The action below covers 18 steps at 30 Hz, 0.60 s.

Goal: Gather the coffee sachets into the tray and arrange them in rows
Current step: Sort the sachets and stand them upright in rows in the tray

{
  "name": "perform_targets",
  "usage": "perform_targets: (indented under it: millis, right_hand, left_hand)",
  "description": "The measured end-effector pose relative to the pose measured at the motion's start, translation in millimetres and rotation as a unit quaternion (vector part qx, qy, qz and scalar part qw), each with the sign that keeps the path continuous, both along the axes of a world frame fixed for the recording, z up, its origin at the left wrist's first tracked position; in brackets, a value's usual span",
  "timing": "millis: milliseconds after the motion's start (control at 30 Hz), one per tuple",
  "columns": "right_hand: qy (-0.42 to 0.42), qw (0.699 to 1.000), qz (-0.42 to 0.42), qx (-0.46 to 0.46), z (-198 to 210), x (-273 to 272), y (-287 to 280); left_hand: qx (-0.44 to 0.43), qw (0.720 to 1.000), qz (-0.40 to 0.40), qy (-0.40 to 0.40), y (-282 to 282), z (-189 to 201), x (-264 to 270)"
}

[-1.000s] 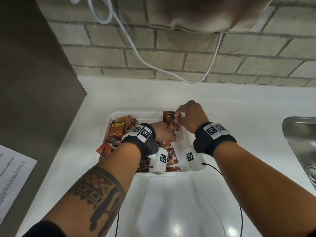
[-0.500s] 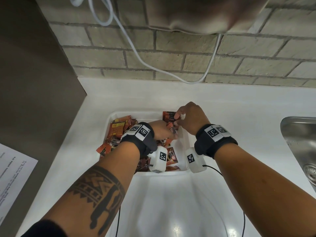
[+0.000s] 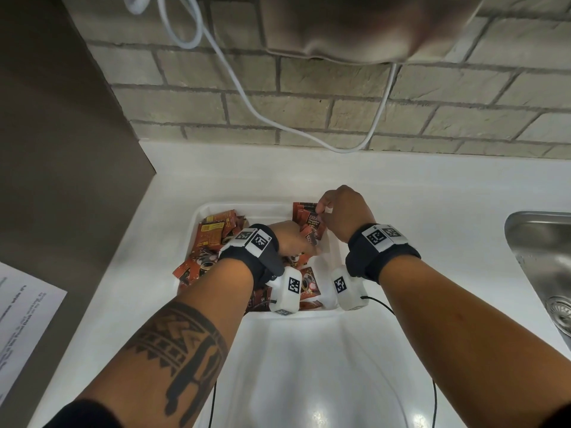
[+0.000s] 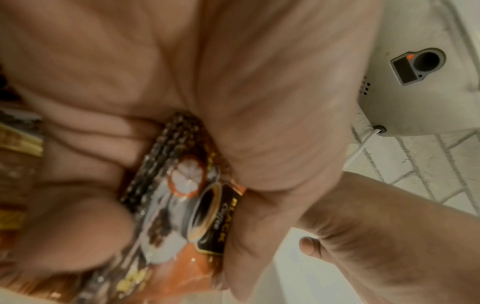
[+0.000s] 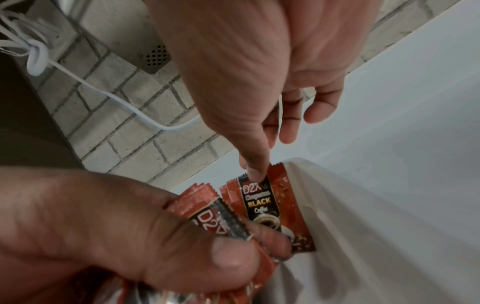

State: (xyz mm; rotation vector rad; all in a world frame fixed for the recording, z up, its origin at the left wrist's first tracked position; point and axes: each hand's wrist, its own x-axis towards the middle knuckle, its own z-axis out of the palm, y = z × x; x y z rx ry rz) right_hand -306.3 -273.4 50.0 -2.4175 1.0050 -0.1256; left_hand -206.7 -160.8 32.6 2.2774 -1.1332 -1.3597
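A white tray on the counter holds a loose heap of red-brown coffee sachets on its left side. My left hand is inside the tray and grips a bundle of sachets, which also shows in the right wrist view as the bundle. My right hand pinches the top edge of a sachet that stands upright in the tray's far right corner. More sachets lie under my wrists, partly hidden.
A brick wall runs along the back, with a beige wall unit and a hanging white cable. A steel sink is at the right. A brown panel and a printed sheet are at the left.
My right hand's fingers have shifted to the top edge of the upright sachet, so more of its face shows. The left hand keeps its bundle in about the same place.
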Motion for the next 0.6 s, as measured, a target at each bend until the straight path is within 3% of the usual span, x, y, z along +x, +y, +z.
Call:
perform_targets:
  millis: [367,600]
  right_hand:
    - [-0.065,0.998,0.02,0.01,13,-18,5]
    - [0.039,0.992,0.065,0.097,18,-26,12]
  left_hand:
    - [0.0,0.997,0.056,0.056,7,4,2]
    - [-0.069,0.969,0.135,0.197,17,9,2]
